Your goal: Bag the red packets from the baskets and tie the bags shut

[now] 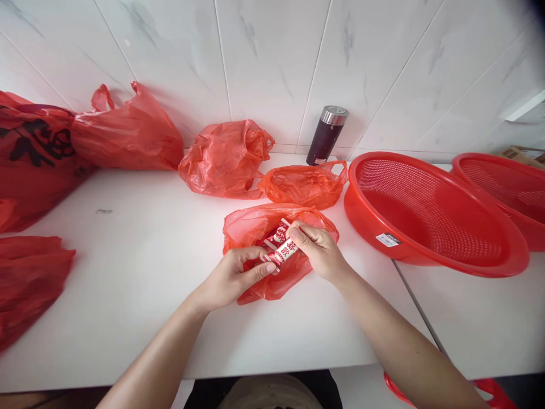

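Between my two hands is a small red-and-white wrapped candy (285,253) with red characters on it. My left hand (236,274) pinches its lower left end between thumb and fingers. The upper right end is gripped by my right hand (318,250). Both hands are over an open red plastic bag (276,291) lying on the white table. Behind the held candy, inside the bag, another red-and-white wrapped candy (277,232) shows in part; whatever lies deeper is hidden by my hands.
Behind the bag lie another opened red bag (304,184) and a bulging one (225,162). A dark thermos (327,136) stands by the tiled wall. A large red plastic basket (426,210) is at right, a second basket (506,182) behind it. More red bags (128,136) line the left.
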A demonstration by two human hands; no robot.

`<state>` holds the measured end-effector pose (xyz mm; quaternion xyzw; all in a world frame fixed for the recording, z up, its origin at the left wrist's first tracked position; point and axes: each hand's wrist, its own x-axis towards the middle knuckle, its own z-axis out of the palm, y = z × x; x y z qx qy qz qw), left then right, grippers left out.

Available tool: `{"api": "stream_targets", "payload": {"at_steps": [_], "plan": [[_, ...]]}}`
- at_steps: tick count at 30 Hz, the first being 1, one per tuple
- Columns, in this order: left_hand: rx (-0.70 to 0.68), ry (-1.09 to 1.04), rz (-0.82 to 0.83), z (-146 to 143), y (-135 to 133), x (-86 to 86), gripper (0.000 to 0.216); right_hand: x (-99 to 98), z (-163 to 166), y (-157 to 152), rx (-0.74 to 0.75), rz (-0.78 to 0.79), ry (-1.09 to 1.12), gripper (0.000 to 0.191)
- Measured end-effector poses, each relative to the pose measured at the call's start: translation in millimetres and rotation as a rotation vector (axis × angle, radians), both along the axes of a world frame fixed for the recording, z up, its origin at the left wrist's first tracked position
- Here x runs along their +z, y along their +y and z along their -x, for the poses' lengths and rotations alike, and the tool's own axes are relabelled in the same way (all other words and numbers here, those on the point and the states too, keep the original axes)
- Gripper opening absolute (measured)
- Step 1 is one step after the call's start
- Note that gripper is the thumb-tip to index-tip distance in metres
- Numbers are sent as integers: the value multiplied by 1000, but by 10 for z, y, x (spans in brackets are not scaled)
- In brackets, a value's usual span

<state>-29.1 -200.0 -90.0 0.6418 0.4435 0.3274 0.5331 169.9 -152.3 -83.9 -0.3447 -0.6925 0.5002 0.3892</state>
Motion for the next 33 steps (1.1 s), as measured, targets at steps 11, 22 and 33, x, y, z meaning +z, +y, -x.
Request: {"api": "stream_targets", "payload": {"at_steps": [11,22,33], "plan": [[-37,-40,-30,-8,-12,49,27,4,11,-24,18,-29,-23,43],[-56,-129,-96,28,-18,71,21,-28,1,-12,105,84,34,53],[6,-133,-91,48,-15,24,23,-4,145,-174,162,192,102,27]]}}
